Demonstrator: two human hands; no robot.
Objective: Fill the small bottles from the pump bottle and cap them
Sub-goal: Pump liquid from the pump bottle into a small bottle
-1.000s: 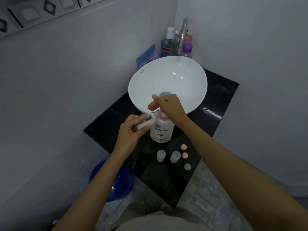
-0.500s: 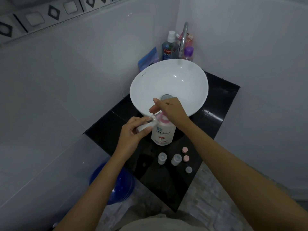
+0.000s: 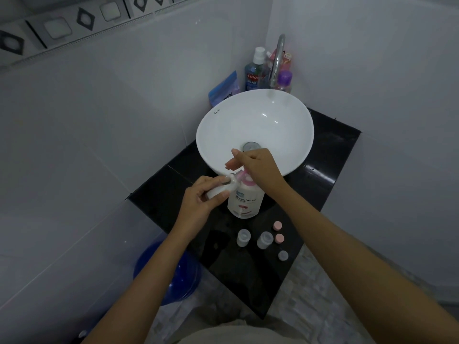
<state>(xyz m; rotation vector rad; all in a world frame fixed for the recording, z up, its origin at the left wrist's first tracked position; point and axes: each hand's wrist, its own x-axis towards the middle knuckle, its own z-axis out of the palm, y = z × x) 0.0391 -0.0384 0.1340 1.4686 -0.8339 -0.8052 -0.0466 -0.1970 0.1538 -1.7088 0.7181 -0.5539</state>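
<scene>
A white pump bottle (image 3: 244, 201) with a pink pump head stands on the black counter (image 3: 320, 180) in front of the basin. My right hand (image 3: 255, 165) rests on top of the pump head, fingers fairly straight. My left hand (image 3: 206, 197) grips a small white bottle (image 3: 219, 189), tilted with its mouth at the pump's nozzle. Two more small open bottles (image 3: 243, 238) (image 3: 264, 240) stand nearer me on the counter. Beside them lie two pink caps (image 3: 277, 225) (image 3: 279, 238) and one grey cap (image 3: 283, 255).
A white bowl basin (image 3: 285, 125) with a chrome tap (image 3: 277, 60) fills the back of the counter. Toiletry bottles (image 3: 255, 73) and a blue pouch (image 3: 224, 89) crowd the corner behind it. A blue bucket (image 3: 173, 276) stands on the floor, left of the counter.
The view has tipped slightly, so everything sits a little lower in frame. Both hands stay at the pump bottle in the same hold.
</scene>
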